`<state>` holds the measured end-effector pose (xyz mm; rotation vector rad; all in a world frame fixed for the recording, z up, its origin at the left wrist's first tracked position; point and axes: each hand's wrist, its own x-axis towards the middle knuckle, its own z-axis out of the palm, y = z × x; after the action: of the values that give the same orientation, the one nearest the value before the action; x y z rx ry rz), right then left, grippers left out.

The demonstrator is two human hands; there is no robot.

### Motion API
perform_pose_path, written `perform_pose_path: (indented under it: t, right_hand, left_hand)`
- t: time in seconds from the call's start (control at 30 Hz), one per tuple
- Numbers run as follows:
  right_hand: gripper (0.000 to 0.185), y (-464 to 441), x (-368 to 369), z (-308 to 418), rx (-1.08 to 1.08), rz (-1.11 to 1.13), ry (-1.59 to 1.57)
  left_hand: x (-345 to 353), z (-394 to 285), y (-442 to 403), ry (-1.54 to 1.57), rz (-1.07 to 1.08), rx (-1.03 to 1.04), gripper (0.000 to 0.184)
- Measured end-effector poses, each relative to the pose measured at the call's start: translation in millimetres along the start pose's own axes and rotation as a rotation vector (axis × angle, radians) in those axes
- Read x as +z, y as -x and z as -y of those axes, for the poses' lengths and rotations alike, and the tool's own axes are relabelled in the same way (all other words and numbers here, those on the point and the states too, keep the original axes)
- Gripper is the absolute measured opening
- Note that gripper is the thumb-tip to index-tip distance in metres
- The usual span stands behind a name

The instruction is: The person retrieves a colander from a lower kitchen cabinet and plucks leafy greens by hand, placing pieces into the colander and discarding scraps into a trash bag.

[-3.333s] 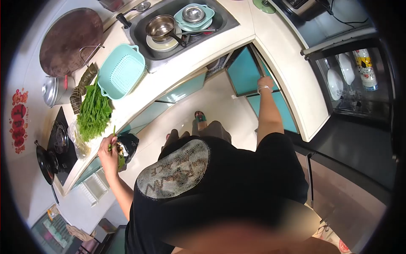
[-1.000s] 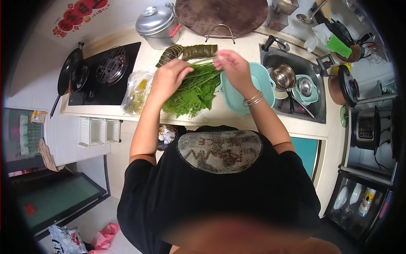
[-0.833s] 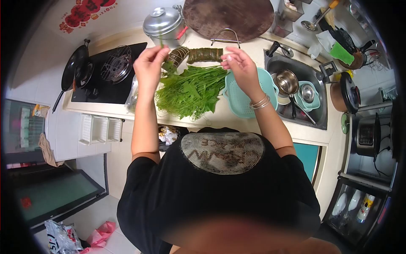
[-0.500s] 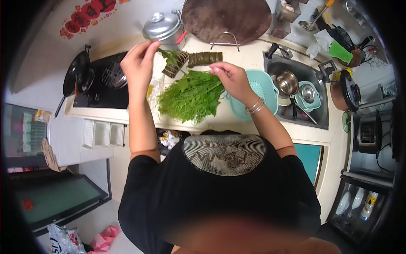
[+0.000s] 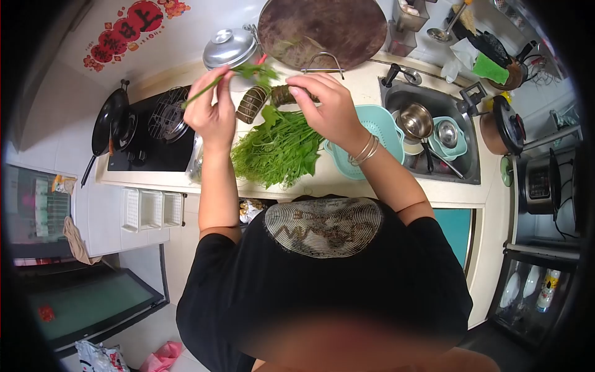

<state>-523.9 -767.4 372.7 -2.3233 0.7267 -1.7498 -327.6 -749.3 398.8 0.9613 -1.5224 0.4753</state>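
My left hand (image 5: 212,115) is closed on a leafy green stem (image 5: 263,73), whose stalk sticks out to the left and whose leaves reach right. Facing it, my right hand (image 5: 328,111) has thumb and fingertips pinched near those leaves; whether anything is between them I cannot make out. Below both hands a heap of leafy greens with thin stems and curly tendrils (image 5: 279,152) lies on the counter. Behind the heap are two tied, leaf-wrapped bundles, one on the left (image 5: 252,104) and one (image 5: 282,95) partly hidden by my right hand.
A turquoise colander (image 5: 387,139) stands right of the greens, beside a sink (image 5: 471,167) holding metal pans and a small basket. Left is a black stove (image 5: 149,146) with a wok (image 5: 105,130). A lidded pot (image 5: 229,49) and a large round board (image 5: 322,31) stand behind.
My right hand has shifted up and turned, its fingertips now close to the stem's leaves. The stem in my left hand now points down-left. The view has shifted slightly.
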Motion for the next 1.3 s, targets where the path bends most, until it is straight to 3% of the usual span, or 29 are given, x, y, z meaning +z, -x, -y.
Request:
perform_pose_path:
  t: [0.13,0.2,0.27,0.33,0.37,0.43,0.57,0.63,0.67,0.73,0.8,0.9,1.0,1.2,1.27,1.3]
  right_hand:
    - [0.011,6,3,-8,0.053,0.035,-0.008]
    - [0.011,6,4,-7,0.058,0.071,-0.042]
    - [0.013,4,8,-7,0.05,0.09,-0.07]
    - [0.014,7,14,-7,0.174,-0.009,-0.091]
    - [0.014,9,14,-10,0.17,-0.007,-0.088]
    - [0.031,7,13,-14,0.03,0.012,-0.03]
    - [0.053,-4,21,-8,0.112,0.002,-0.05]
    - [0.074,6,41,-24,0.164,0.188,-0.35]
    - [0.074,14,52,-29,0.164,0.187,-0.35]
    - [0.058,30,71,-39,0.508,0.361,-0.704]
    - [0.038,34,80,-50,0.708,0.608,-0.695]
    - [0.022,51,85,-59,0.73,0.599,-0.72]
    - [0.021,67,88,-69,0.729,0.578,-0.742]
    - [0.044,87,83,-94,0.87,0.53,-0.577]
    - [0.051,105,83,-118,0.953,0.678,-0.319]
    - [0.056,114,80,-123,0.882,0.661,-0.119]
  left_hand:
    - [-3,17,3,0.192,-0.157,-0.091,0.01]
    - [-5,23,2,0.009,0.212,-0.173,0.008]
    - [-2,23,8,0.439,0.0,-0.448,0.011]
    - [-3,14,1,0.567,-0.147,-0.488,0.011]
    - [-6,16,2,0.462,-0.073,-0.465,0.012]
    - [-3,16,5,0.575,-0.055,-0.481,0.012]
    - [-2,12,7,0.92,0.001,-0.656,0.012]
    - [1,13,10,1.132,0.014,-0.754,0.012]
    - [2,13,11,1.133,0.014,-0.754,0.012]
    - [3,13,11,1.23,0.033,-0.796,0.01]
    - [-1,15,7,1.119,-0.003,-0.749,0.01]
    - [-13,28,4,0.995,-0.092,-0.683,0.009]
    - [-27,36,1,0.922,-0.2,-0.705,0.01]
    - [-67,53,-26,0.722,-0.543,-0.466,0.01]
    - [-84,55,-33,0.681,-0.582,-0.404,0.01]
    - [-87,52,-37,0.696,-0.567,-0.39,0.01]
